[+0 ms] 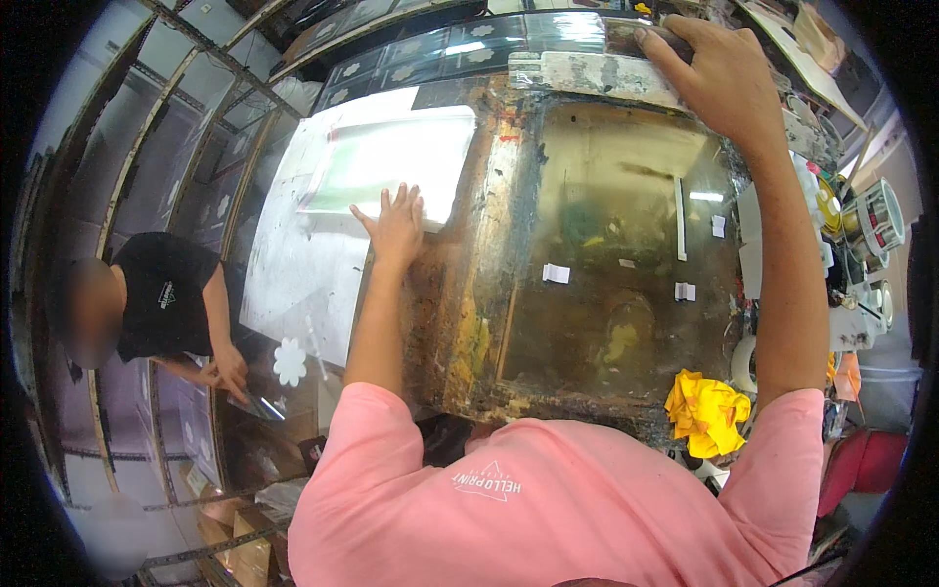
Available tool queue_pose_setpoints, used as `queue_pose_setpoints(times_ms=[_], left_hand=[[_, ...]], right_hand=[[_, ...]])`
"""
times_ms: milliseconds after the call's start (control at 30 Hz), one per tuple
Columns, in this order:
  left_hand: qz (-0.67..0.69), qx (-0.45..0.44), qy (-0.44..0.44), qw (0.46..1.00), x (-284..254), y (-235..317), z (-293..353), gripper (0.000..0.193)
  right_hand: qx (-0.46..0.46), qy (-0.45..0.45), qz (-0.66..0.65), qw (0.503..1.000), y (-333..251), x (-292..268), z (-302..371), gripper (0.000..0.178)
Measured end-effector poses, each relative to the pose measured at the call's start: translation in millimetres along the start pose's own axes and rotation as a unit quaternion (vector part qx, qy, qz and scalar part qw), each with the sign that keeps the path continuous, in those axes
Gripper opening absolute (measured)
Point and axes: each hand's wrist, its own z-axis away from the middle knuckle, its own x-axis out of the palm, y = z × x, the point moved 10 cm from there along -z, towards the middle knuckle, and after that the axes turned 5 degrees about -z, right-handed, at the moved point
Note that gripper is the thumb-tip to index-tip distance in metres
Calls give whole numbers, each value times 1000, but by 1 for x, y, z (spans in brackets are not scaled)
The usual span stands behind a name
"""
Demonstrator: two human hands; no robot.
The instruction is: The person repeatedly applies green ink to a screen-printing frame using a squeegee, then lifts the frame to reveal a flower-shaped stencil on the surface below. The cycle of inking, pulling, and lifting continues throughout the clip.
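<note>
My left hand (396,227) lies with fingers spread on the near edge of a stack of glossy clear plastic sheets or bags (406,147). The stack rests on large white paper (284,264) at the left of the worktable. At the far right, my right hand (719,73) has its fingers curled over a dark, worn bar (648,39). Just below that hand runs a pale, paint-stained strip (597,80). Between my arms is an amber, glassy panel (606,323) with small folded white paper pieces (556,274) and a thin white strip (681,220) on it.
A crumpled yellow cloth or paper (709,413) sits at the panel's near right corner. Tubs and containers (872,217) crowd the right side. On the left a co-worker (171,293) stands by metal racks, handling a small shiny item. Printed sheets (421,54) lie along the far edge.
</note>
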Motion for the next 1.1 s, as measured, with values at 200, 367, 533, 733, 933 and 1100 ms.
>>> queue_pose_setpoints(times_ms=[200,367,533,733,933,1100], left_hand=[[73,81,37,993,-61,30,-15,58],[141,183,-64,971,-37,180,29,65],[110,325,-73,936,-6,316,91,121],[147,379,-34,913,-7,392,105,125],[167,363,27,916,-16,401,117,119],[181,365,38,913,-22,399,118,118]], right_hand=[[-22,20,-4,1000,-12,-8,0,54],[11,16,-20,1000,-11,-11,3,55],[-2,25,-38,999,-11,-11,5,56],[19,-10,-43,999,-5,-7,-2,57],[24,-15,-37,999,2,0,-12,59],[26,-14,-19,999,6,0,-20,60]])
